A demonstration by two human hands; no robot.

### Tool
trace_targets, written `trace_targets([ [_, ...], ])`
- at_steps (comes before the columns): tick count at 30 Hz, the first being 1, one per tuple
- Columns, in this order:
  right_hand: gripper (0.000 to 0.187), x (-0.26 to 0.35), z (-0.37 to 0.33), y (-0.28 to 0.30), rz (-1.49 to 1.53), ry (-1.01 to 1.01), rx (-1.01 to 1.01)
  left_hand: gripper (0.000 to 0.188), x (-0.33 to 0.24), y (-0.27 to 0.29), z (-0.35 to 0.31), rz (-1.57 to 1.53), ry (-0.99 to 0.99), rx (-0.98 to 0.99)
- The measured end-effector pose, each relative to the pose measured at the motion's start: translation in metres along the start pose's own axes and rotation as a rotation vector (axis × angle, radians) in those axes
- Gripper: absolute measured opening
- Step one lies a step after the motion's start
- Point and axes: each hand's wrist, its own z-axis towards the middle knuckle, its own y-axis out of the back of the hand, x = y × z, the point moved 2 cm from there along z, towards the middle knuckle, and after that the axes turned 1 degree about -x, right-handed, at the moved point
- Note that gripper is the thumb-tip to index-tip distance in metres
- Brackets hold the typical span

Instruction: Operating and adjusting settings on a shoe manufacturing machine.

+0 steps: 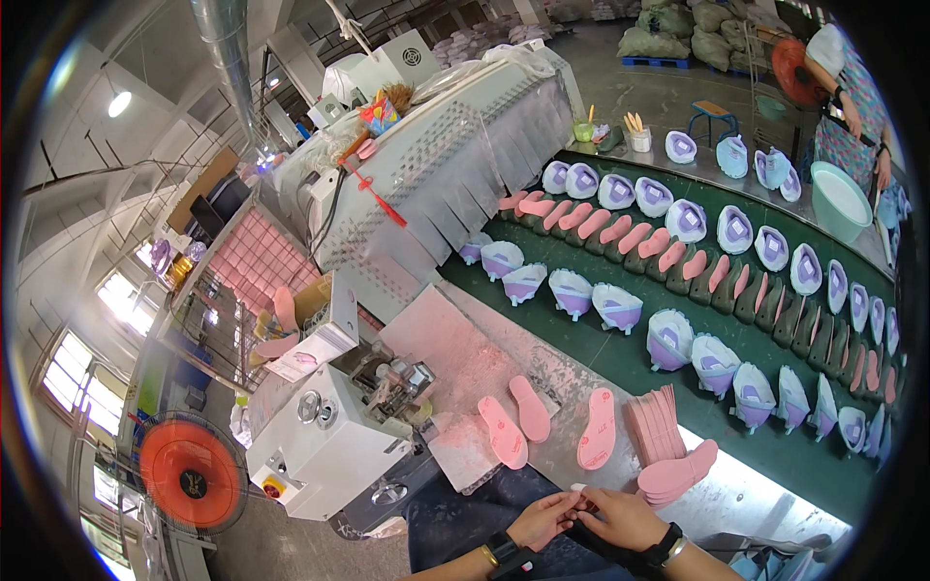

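Observation:
My left hand and my right hand meet at the near edge of the workbench, fingertips pinched together. Between them shows a small white piece, too small to make out its kind. Just beyond my hands, a single pink insole with red print lies flat on the bench. Two more pink insoles rest side by side to its left. To the right of my hands sits a loose pile of pink insoles, with a standing stack of insoles behind it.
A white machine with a metal roller head stands at the left. Beyond the bench, a green conveyor carries rows of purple-and-blue shoe uppers and dark shoe lasts with pink insoles. An orange fan is at far left; another person stands far right.

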Motion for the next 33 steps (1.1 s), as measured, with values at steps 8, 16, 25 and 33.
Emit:
trace_targets([
  [8, 0.04, 0.003, -0.001, 0.002, -0.022, -0.028, -0.004, 0.031, -0.006, -0.008, -0.004, -0.067, 0.07, 0.033],
  [16, 0.037, -0.001, -0.001, -0.001, -0.021, -0.017, 0.067, 0.032, 0.001, -0.002, 0.001, 0.013, 0.059, 0.067],
  [25, 0.038, -0.003, -0.001, -0.004, -0.022, -0.029, 0.092, 0.03, 0.002, -0.002, -0.002, -0.007, 0.069, 0.051],
  [33, 0.041, -0.009, -0.013, -0.007, -0.034, -0.085, 0.078, 0.031, 0.003, -0.009, 0.004, -0.023, 0.034, 0.022],
])
